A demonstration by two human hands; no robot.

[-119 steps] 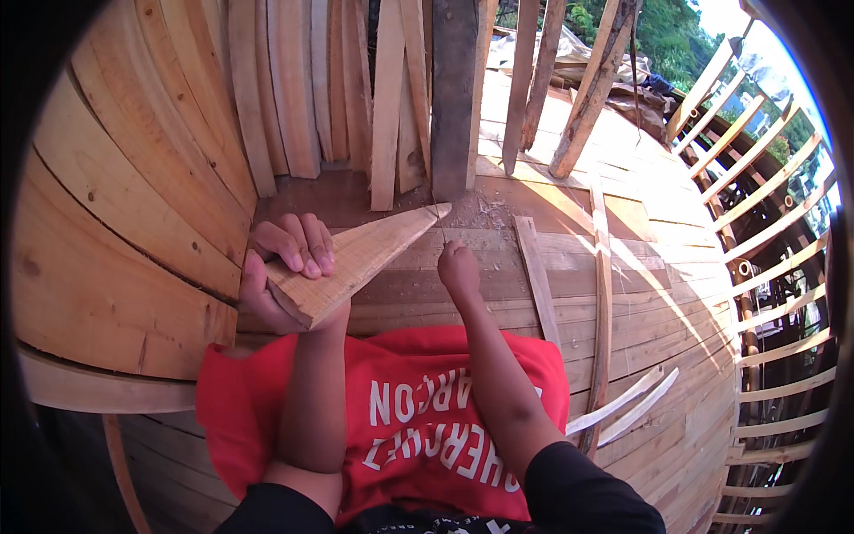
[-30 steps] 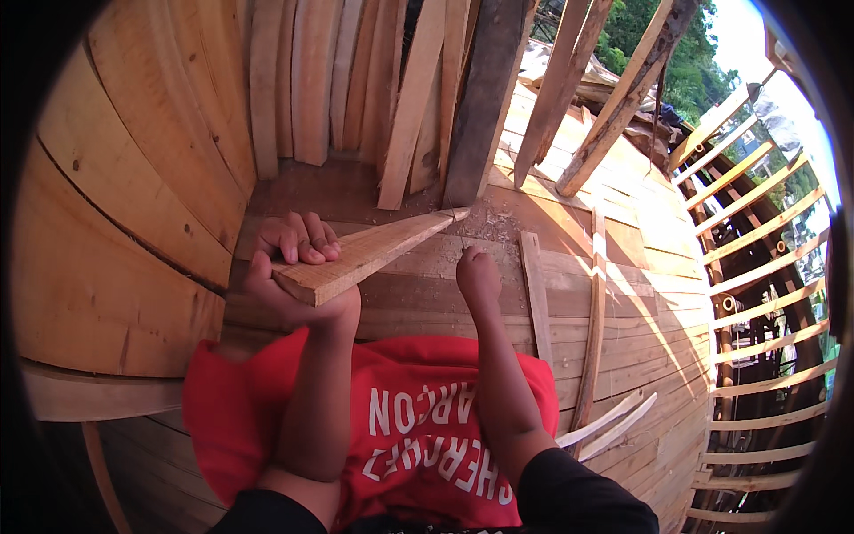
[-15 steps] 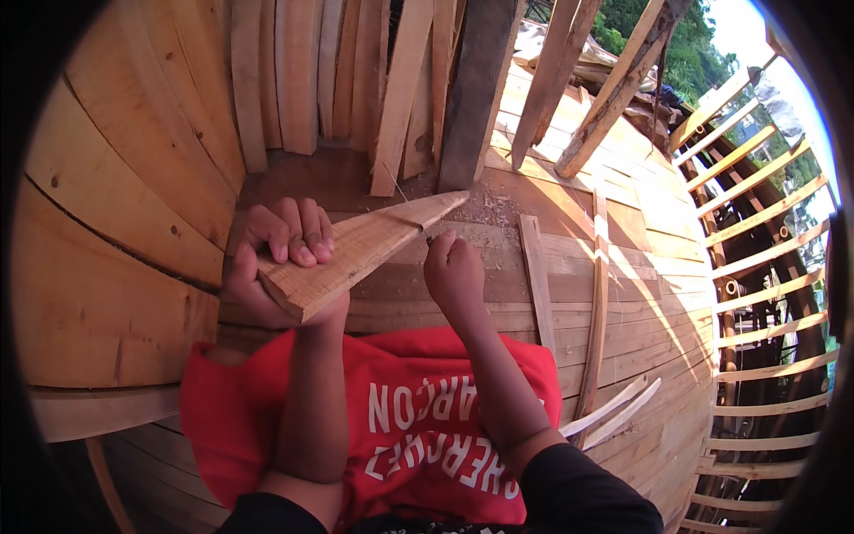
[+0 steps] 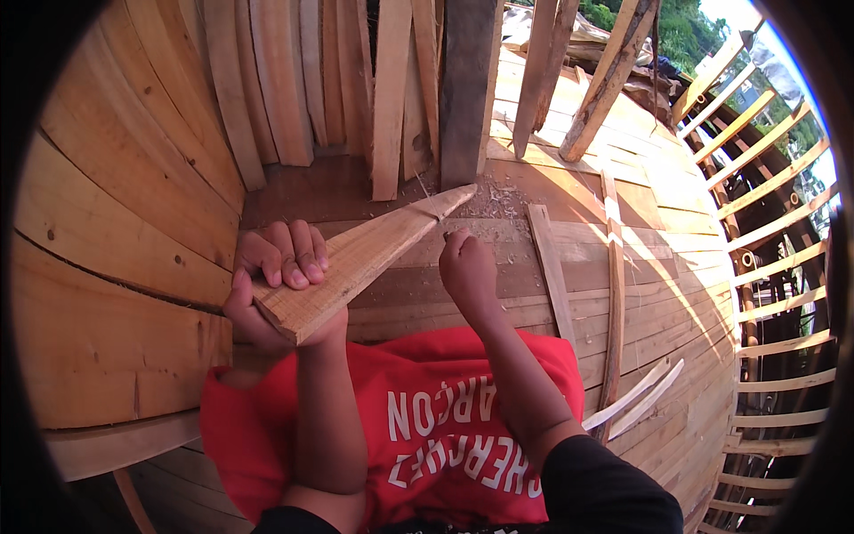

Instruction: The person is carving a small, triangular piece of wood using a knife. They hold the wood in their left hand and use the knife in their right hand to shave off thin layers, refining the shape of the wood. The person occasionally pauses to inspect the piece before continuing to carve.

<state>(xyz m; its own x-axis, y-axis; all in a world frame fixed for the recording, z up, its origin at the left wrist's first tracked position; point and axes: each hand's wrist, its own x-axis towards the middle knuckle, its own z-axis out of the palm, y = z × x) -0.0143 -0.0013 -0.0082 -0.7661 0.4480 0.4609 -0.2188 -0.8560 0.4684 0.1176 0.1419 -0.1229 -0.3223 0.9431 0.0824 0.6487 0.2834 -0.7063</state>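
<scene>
Timber enclosure, open to daylight at upper right through a row of pale slats [image 4: 765, 254]. At left, curved planked wall [image 4: 124, 258]. Underneath, plank floor [image 4: 667, 347], boards laid side by side: sunlit beyond the posts, shaded near the hands. At the far side, upright planks [image 4: 276, 84] standing in a row, with dark post [image 4: 467, 89] beside them. Below the forearms, red garment [image 4: 418, 374] with white lettering. On the floor at right, long batten [image 4: 615, 294], short strip [image 4: 549, 267] and two pale curved strips [image 4: 642, 400].

In front of the body, wedge-shaped board [image 4: 356, 258]: wide end near, narrow end toward the foot of the dark post. At the wide end, left hand [image 4: 267, 258]. Grip pinching the board, fingers over the upper face, palm beneath; likely so placed to steady the piece and leave the taper free. Just beside the narrow end, right hand [image 4: 467, 267], grip folded into a fist. Apparently closed on thin implement [image 4: 439, 216] crossing the taper; too fine and blurred to identify. Near the tip, scattered shavings [image 4: 507, 200].
</scene>
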